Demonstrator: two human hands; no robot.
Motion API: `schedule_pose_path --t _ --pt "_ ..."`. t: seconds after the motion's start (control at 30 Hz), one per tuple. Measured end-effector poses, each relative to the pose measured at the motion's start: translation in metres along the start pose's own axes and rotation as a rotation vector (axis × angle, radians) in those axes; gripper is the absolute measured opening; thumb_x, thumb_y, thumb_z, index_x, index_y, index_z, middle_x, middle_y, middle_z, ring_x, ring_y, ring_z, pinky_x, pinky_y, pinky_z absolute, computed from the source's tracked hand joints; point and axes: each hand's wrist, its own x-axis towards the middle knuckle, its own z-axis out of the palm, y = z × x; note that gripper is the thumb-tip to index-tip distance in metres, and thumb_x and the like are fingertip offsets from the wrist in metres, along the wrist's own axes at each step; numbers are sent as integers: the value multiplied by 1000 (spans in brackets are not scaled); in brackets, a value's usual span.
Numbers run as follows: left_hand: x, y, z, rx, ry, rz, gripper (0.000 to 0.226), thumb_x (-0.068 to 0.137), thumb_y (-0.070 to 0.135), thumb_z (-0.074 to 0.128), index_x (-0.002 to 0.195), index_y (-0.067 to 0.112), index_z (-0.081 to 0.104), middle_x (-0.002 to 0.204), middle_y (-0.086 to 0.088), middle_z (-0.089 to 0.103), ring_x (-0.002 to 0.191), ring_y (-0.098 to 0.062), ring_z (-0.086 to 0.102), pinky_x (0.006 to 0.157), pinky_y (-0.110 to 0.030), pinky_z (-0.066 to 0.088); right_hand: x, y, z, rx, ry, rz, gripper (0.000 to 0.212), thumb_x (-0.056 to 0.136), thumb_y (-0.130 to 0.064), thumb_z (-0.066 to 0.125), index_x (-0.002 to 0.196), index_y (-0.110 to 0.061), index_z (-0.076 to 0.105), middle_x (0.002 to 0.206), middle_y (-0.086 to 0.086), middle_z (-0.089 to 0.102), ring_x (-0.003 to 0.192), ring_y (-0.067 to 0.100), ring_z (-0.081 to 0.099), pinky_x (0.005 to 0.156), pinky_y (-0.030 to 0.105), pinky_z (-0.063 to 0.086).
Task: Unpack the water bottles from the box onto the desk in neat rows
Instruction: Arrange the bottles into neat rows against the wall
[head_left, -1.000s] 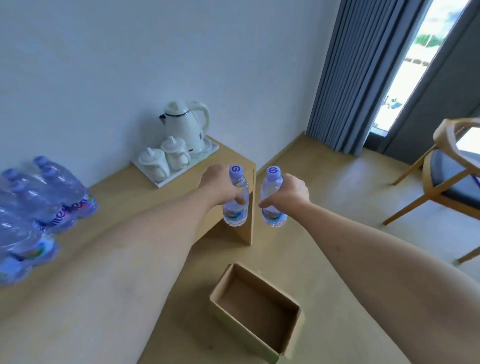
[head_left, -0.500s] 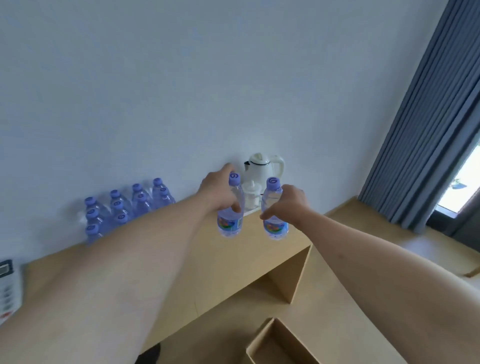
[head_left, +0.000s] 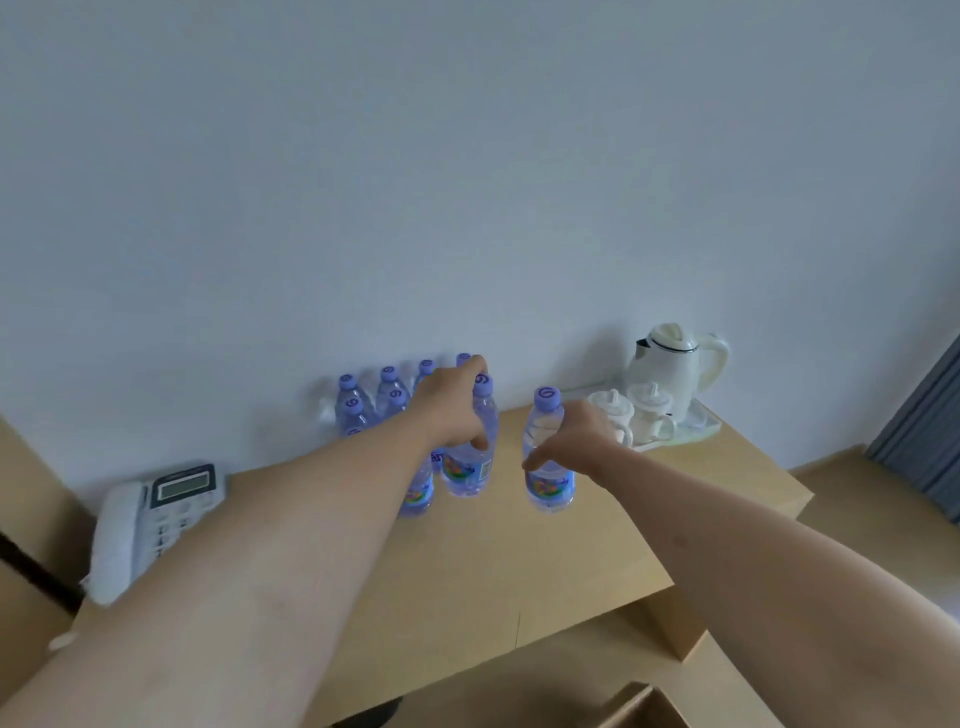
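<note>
My left hand (head_left: 454, 410) grips a clear water bottle (head_left: 470, 467) with a purple cap, held upright at the right end of a group of several bottles (head_left: 374, 402) standing in rows against the wall. My right hand (head_left: 574, 439) grips a second purple-capped bottle (head_left: 548, 483), upright, a little to the right of the first. Both bottles are low over the light wooden desk (head_left: 493, 561); contact with it cannot be told. A corner of the cardboard box (head_left: 641, 709) shows at the bottom edge, on the floor.
A white kettle (head_left: 675, 364) and two white lidded cups (head_left: 631, 410) sit on a tray at the desk's back right. A white desk phone (head_left: 156, 514) lies at the left. The desk's right end drops to the floor, and a grey curtain (head_left: 930, 441) hangs at far right.
Both hands carried their bottles from above the box up over the desk and leftward, down beside the standing rows. The view turned from the floor to the desk and wall.
</note>
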Motion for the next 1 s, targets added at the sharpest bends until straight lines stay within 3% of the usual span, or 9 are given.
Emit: schedule_pose_path --t 0.1,0.17,0.27,0.43,0.5,0.67,0.83,1.0 --pt "1 -19 4 2 25 -11 65 50 21 85 93 25 36 81 2 49 70 -21 55 48 -30 43 12 -11 16 -18 -40 -43 68 39 -39 93 91 -14 58 86 0 59 76 14 59 62 30 52" --pt "4 -27 7 -12 31 -10 68 49 21 86 87 28 30 80 8 42 67 -16 50 46 -26 31 20 -18 23 -69 -67 -66 64 38 -40 92 84 -17 54 81 -4 56 70 9 55 56 27 47" --pt "12 -36 13 -10 28 -17 73 46 23 86 87 32 27 85 6 43 68 -16 47 47 -26 27 37 -24 33 -140 -133 -126 59 41 -40 93 80 -17 56 82 -2 57 75 15 58 56 25 42" --pt "32 -53 36 -8 46 -57 53 54 12 75 76 27 29 77 6 39 63 -16 40 47 -29 24 72 -23 55 -180 -220 -181 62 44 -39 93 93 -14 63 89 0 64 85 18 63 67 29 52" --pt "41 -58 46 45 42 -59 45 58 10 71 82 21 35 79 3 43 66 -20 44 47 -30 24 87 -19 64 -186 -249 -180 62 45 -38 93 95 -15 63 91 0 65 85 18 62 67 28 53" --pt "65 -66 69 137 -12 -95 43 60 8 70 89 18 39 88 -4 49 74 -26 51 49 -31 27 124 -9 84 -148 -288 -142 52 43 -38 90 79 -20 58 73 -6 58 63 8 55 45 21 38" --pt "82 -69 87 331 -64 -131 51 57 15 74 90 22 36 87 -1 50 72 -24 49 64 -34 37 148 0 110 -114 -293 -115 40 44 -34 85 64 -22 52 60 -8 54 52 4 51 39 17 32" --pt "91 -67 86 405 -114 -172 60 51 27 82 92 23 37 86 1 50 74 -23 55 68 -37 42 160 1 116 -49 -308 -95 44 39 -30 88 68 -23 54 65 -8 58 55 3 54 40 18 33"
